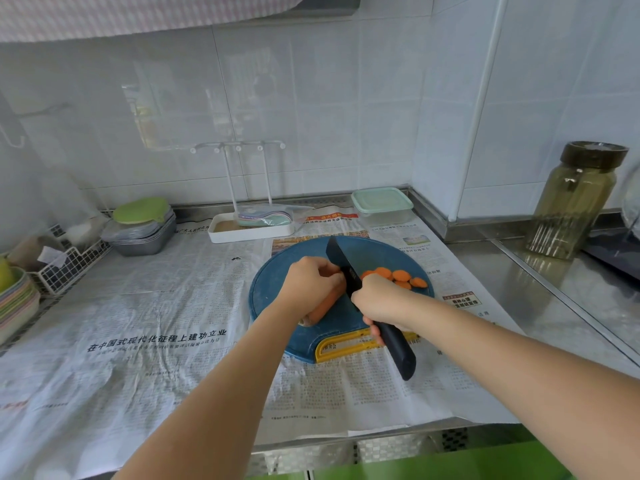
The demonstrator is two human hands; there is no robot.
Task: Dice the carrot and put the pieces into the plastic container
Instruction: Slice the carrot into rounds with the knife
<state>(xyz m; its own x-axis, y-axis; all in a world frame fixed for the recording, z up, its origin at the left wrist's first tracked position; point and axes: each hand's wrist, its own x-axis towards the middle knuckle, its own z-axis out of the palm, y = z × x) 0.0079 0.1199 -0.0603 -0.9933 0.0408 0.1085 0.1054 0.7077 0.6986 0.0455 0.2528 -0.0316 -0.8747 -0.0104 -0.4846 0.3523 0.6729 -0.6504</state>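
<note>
Head view, steel worktop (pixel 526 282) covered mostly by spread newspaper (pixel 156 323).

- Round blue cutting board (pixel 273 289) with yellow grip lies on the newspaper, right of the worktop's centre, grip toward the front edge.
- Carrot (pixel 325 304) lies on the board, angled from front-left to back-right. Its stem end points toward the front edge.
- Left hand (pixel 311 282) rests on top of the carrot, fingers curled down and clamped on it, knuckles just beside the blade.
- Right hand (pixel 377 303) grips the dark knife (pixel 341 263), fingers wrapped round the handle where it meets the blade. The butt of the handle sticks out toward the front edge. The blade stands edge-down across the carrot's cut end, tip toward the back edge.
- Carrot slices (pixel 400 277): several round discs, overlapping, on the board's right side just beyond the blade. All round slices; none visibly diced.
- Plastic container (pixel 382 204): clear, pale green lid on, at the back edge near the wall corner, behind the board and apart from it. No carrot visible inside.

Other items:
- White tray (pixel 249 232) with an upright rack, back edge, centre.
- Stack of grey trays (pixel 145 240) with a green lid on top, back left.
- Wire basket (pixel 72 265) and stacked coloured bowls (pixel 15 299), left edge.
- Tall lidded jar (pixel 575 206), far right.
</note>
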